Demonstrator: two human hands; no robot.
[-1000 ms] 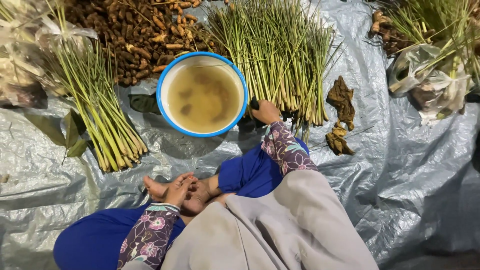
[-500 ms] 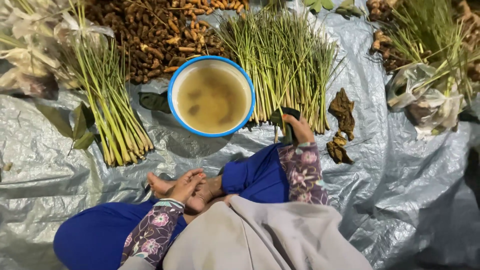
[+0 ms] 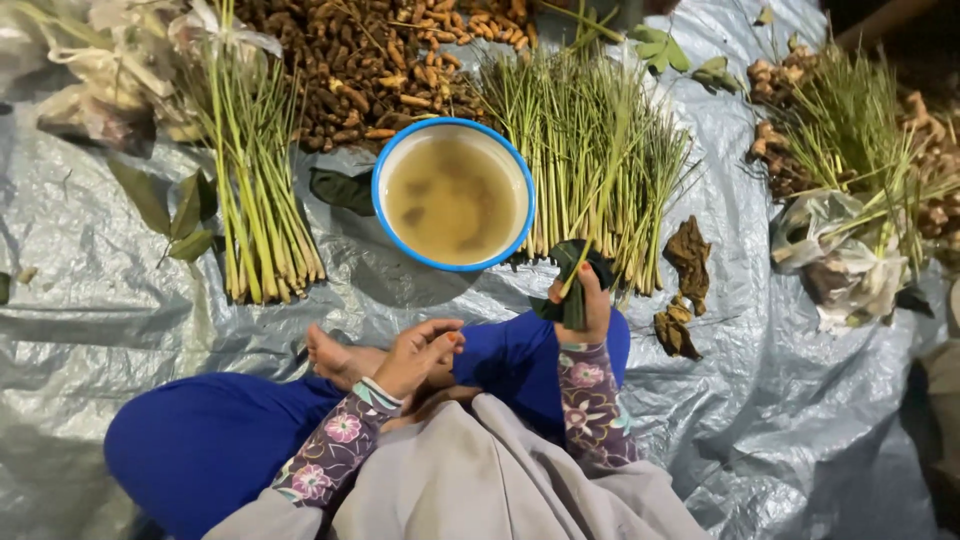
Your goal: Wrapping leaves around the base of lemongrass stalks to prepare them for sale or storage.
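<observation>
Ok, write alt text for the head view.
Seated cross-legged on a silver tarp, a person lifts a folded dark green leaf in the right hand; the left hand rests on a bare foot. Ahead: blue-rimmed basin, lemongrass bundles, brown roots.

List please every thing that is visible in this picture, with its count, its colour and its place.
Folded leaf: one, dark green, held in the right hand.
Bowl: one, blue rim, cloudy brown liquid inside, centre of the sheet.
Stalk bundles: three, green; left of the bowl, right of it, far right.
Roots: one big heap, brown, top centre; more at far right.
Loose leaves: a few, green, far left.
Dry scraps: a few, brown, right of the leaf.
Plastic bags: crumpled, clear; right and top left.
Sheet: one, silver-grey, under everything.
Left hand: rests on a bare foot.
Right hand: grips the leaf.
</observation>
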